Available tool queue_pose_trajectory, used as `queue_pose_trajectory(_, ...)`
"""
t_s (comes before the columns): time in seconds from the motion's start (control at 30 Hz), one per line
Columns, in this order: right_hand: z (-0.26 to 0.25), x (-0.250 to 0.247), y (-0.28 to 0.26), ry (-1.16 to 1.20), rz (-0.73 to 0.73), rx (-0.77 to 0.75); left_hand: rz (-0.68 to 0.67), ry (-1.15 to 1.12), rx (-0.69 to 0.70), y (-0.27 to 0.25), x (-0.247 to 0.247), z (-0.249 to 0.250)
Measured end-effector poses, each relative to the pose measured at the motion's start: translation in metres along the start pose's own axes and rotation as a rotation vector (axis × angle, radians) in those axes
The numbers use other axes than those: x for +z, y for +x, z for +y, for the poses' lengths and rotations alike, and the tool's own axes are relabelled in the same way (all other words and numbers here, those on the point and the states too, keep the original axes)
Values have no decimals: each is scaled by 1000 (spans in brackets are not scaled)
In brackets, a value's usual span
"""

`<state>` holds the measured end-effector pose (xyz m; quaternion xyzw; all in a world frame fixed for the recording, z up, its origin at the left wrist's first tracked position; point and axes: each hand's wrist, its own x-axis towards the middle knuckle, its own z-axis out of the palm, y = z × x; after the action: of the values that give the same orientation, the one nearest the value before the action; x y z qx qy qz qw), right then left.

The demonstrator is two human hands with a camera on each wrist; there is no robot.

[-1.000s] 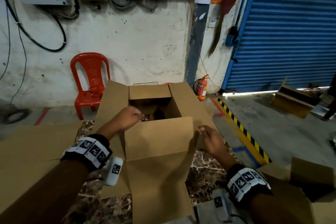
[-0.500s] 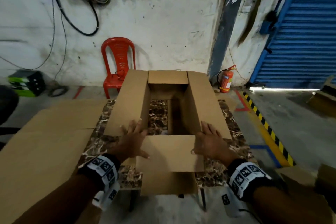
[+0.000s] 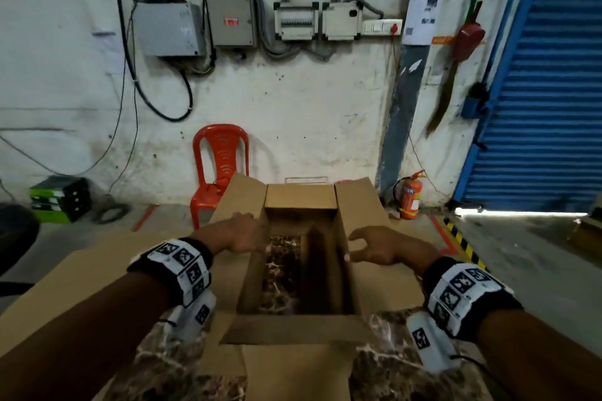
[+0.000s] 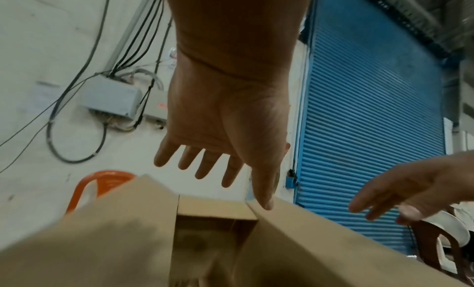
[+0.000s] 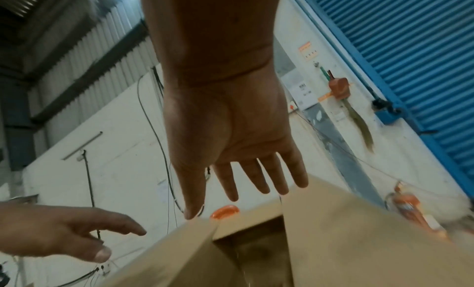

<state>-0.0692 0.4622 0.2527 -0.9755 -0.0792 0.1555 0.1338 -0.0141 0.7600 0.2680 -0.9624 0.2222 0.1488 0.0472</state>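
An open cardboard box (image 3: 294, 330) stands on a marble-patterned table (image 3: 387, 368), all four top flaps spread outward. Its bottom is open too, and the marble shows through inside. My left hand (image 3: 242, 234) is over the inner edge of the left flap (image 3: 239, 200), fingers straight and spread, holding nothing. My right hand (image 3: 374, 246) is over the inner edge of the right flap (image 3: 358, 202), fingers loosely extended and empty. The left wrist view shows the left hand (image 4: 218, 165) open above the box (image 4: 102, 240). The right hand (image 5: 243, 175) is likewise open. Contact with the flaps cannot be told.
A large flat cardboard sheet (image 3: 68, 286) lies on the left of the table. Behind the box stand a red plastic chair (image 3: 221, 166) and a fire extinguisher (image 3: 411, 197) by the wall. A blue roller shutter (image 3: 547, 107) fills the right. A green-and-black case (image 3: 58, 197) sits on the floor at left.
Both hands have left the near flap, which they pressed down half a second ago, and moved forward to the side flaps. My view has tilted up toward the wall.
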Motion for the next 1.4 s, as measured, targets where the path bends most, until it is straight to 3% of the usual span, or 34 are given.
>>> queue_pose_trajectory(0.13,-13,-58,47,-79,113,-14,159,12,-13,65,-42,-19)
queue_pose_trajectory(0.33,-6,-66,157,-109,137,86,171,93,75,176,-40,-31)
queue_pose_trajectory(0.47,24,-28,229,-135,172,227,-26,-43,181,242,5,-24)
queue_pose_trajectory(0.57,44,-2,262,-165,178,366,-207,-30,157,277,48,-18)
queue_pose_trajectory(0.63,57,16,277,-157,167,416,-299,-15,216,297,63,-17)
queue_pose_trajectory(0.77,73,54,280,-111,202,422,-279,-66,297,329,43,-18)
queue_pose_trajectory(0.87,78,65,278,-43,219,429,-359,-1,295,353,10,-13)
queue_pose_trajectory(0.93,79,63,277,-31,216,409,-310,108,287,365,-19,-10)
queue_pose_trajectory(1.0,79,61,275,-8,190,390,-113,228,292,375,-48,-10)
queue_pose_trajectory(1.07,77,61,275,-10,187,379,58,224,251,392,-69,-17)
queue_pose_trajectory(1.17,76,65,280,-25,187,397,180,133,197,423,-74,-27)
queue_pose_trajectory(1.3,81,65,284,7,160,431,114,-18,134,461,-29,-42)
queue_pose_trajectory(1.4,86,64,283,4,137,457,64,22,78,472,14,-40)
